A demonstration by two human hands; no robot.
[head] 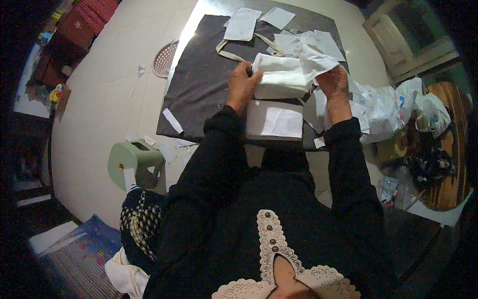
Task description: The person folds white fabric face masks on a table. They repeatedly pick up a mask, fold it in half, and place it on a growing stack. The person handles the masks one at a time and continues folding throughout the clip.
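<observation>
Between my hands is a piece of white fabric (282, 76), folded and partly raised off the dark cloth. My left hand (243, 84) pinches its left edge between thumb and fingers. Its right part is lifted into a loose flap (317, 62), and my right hand (334, 82) grips that flap; the fingertips are partly hidden behind it. Close to my body lies a flat white rectangular piece (276, 121) near the table's front edge. A cream fabric strap (228, 55) curves across the cloth beyond my left hand.
Dark cloth (198, 82) covers the table. White pieces (244, 24) and scraps (328, 43) lie at its far side. White plastic bags (388, 101) stand at the right. A green stool (140, 160) and a perforated pink basket (164, 59) are on the left.
</observation>
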